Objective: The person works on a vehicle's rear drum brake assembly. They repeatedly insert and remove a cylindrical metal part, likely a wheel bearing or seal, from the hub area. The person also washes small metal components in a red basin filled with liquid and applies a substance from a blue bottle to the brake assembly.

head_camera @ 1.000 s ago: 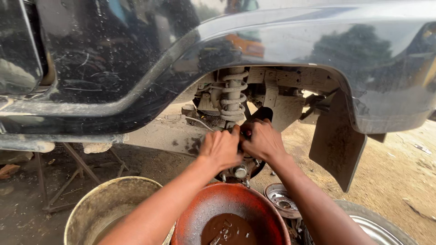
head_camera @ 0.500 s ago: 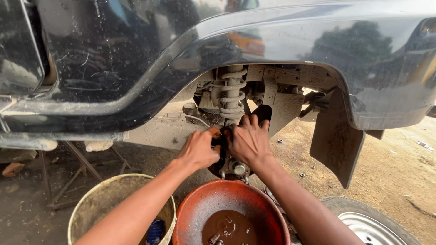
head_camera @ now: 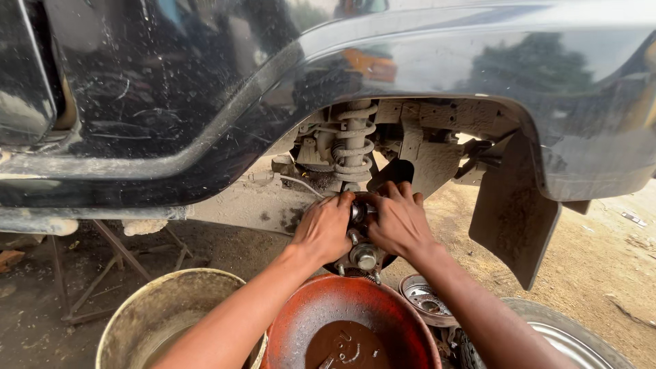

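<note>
Bucket (head_camera: pixel 160 307) lower left of hands. Left hand (head_camera: pixel 326 229) and right hand (head_camera: pixel 398 222) close together, both clamped on hub (head_camera: pixel 362 249) under spring (head_camera: pixel 353 143). Red bowl (head_camera: pixel 348 321) directly below. Judgement: keep grip even both sides, wrists steady, fingers clear of studs.

Wheel hub (head_camera: pixel 364 254), centre of the frame, beneath the dark wheel arch: a dark, greasy round assembly with protruding studs and a bright metal nut at its lower middle. It sits directly below the coil spring strut, its upper part covered on both sides, its lower edge just above the red basin.
</note>
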